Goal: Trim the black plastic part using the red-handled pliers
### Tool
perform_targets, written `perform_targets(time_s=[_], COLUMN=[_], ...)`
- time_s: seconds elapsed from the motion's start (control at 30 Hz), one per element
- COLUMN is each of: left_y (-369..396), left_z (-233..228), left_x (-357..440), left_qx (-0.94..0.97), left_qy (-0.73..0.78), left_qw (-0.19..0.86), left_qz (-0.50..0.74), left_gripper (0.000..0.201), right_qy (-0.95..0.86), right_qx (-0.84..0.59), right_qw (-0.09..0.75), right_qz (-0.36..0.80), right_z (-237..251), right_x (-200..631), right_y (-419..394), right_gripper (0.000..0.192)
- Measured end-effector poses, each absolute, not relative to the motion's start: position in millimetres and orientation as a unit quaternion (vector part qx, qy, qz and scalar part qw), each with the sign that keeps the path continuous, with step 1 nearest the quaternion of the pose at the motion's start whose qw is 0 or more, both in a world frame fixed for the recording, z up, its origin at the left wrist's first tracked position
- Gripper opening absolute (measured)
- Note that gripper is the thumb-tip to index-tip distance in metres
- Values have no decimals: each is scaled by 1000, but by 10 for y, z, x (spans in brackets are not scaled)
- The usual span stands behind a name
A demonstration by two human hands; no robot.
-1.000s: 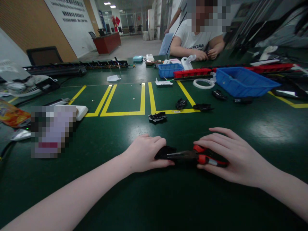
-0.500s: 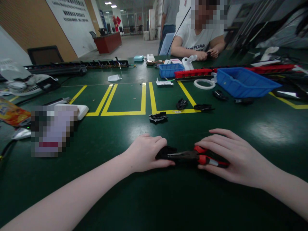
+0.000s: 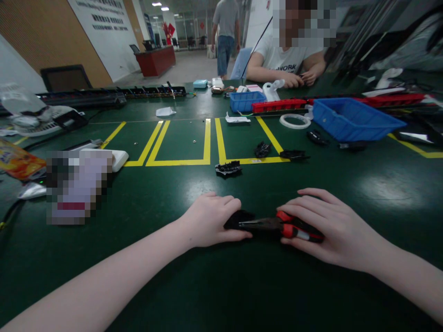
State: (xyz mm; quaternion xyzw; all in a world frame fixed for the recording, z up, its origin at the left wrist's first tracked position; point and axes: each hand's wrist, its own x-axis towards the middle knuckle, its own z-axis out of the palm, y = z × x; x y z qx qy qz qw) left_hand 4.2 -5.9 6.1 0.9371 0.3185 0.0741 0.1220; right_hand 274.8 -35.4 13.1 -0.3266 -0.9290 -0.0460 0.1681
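— What have your hands got?

— My left hand (image 3: 207,221) is closed over a black part (image 3: 238,218), pressing it to the table (image 3: 221,286). My right hand (image 3: 327,228) is wrapped around the red handles of the pliers (image 3: 277,225).

— And the nose?

— It lies touching the part, between my hands. Another black part (image 3: 227,168) sits just beyond.

— Where do the pliers (image 3: 277,225) lie?
— On the table (image 3: 221,286), between the left hand (image 3: 211,221) and the right hand (image 3: 332,230), their tip against a small part (image 3: 238,217) under the left hand.
— And behind them?
— Three more parts (image 3: 227,168), then a tape roll (image 3: 295,121) with a bin (image 3: 353,120) to its right.
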Motion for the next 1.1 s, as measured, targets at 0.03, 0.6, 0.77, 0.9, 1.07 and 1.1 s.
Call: perform_targets(time_s=[0.03,0.6,0.77,0.9,1.07,1.1], left_y=[-58,-56,-60,-64,-57,-56], left_z=[62,51,51,51,44,42], left_x=[45,46,41,37,38,37], left_qx=[937,937,937,937,938,938], left_qy=[319,318,317,316,318,317], left_qw=[120,122,123,122,116,117], left_qz=[72,75,80,81,78,78], left_gripper=[40,41,40,39,40,40], right_qy=[-929,-939,-939,-938,-938,-937], right_qx=[-328,-306,-310,-310,-310,-310], right_qw=[168,138,132,136,135,135], right_qz=[-44,-73,-68,-72,-81,-83], right_z=[127,208,212,213,219,223], right_x=[2751,2792,2798,2787,2782,2785], right_y=[-353,-329,-338,-334,-332,-335], right_gripper=[35,35,35,34,33,33])
